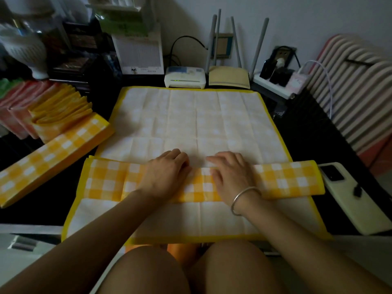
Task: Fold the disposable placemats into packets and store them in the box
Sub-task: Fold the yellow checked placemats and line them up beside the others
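Observation:
A large yellow-bordered placemat (pixel 191 117) lies spread pale side up on the dark table. A folded band of it (pixel 286 179), showing yellow-and-white checks, runs across its near part. My left hand (pixel 167 172) and my right hand (pixel 233 172) press flat on the middle of that band, side by side, fingers pointing away. A long folded checked strip (pixel 53 158) lies at the left. Behind it stands a row of folded yellow packets (pixel 63 111) next to pink ones (pixel 19 109). I cannot make out a box around them.
A pale phone (pixel 358 198) with a cable plugged in lies at the right edge. A white router (pixel 185 78), a yellow pad (pixel 229 78) and a power strip (pixel 275 83) sit along the back. Cluttered shelves fill the left rear. My knees are below the table edge.

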Motion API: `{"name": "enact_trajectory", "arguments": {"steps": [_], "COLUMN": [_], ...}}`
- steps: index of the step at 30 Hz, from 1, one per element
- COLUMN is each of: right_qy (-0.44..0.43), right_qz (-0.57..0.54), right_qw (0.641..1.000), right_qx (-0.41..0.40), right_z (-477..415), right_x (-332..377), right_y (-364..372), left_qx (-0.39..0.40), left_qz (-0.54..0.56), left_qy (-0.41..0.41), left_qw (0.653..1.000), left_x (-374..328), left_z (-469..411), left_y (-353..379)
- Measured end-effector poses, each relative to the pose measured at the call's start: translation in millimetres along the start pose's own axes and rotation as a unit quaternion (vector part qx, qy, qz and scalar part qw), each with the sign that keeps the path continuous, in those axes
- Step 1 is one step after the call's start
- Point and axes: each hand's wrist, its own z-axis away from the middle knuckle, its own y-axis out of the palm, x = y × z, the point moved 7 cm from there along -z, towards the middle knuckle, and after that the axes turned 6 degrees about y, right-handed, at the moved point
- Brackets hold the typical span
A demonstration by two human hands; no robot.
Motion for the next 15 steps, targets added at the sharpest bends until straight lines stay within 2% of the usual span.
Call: {"name": "enact_trajectory", "arguments": {"steps": [3,5,7,11,15], "right_qy": [-0.004,0.002,0.000,0.001,0.002], "right_qz": [0.064,0.085,0.123,0.162,0.137], "right_qw": [0.995,0.993,0.988,0.980,0.986], "right_qx": [0.080,0.081,0.097,0.115,0.097], "right_z": [8.5,10.3,10.4,9.2,10.3], "right_x": [7.8,6.4,5.7,6.1,8.8], "right_y": [24.7,27.7,31.7,34.3,31.5], "left_qx": [0.033,0.036,0.071,0.148,0.108], "left_qz": [-0.047,-0.095,-0.128,-0.051,-0.019], "left_qy": [0.011,0.020,0.004,0.002,0.026], "left_qw": [0.998,0.995,0.989,0.988,0.994], "left_x": [-4.5,-13.5,-24.7,-38.7,-27.9], "left_z": [-3.0,-9.7,-14.3,1.9,21.1], "left_y": [2.0,-3.7,-3.2,18.4,26.7]}}
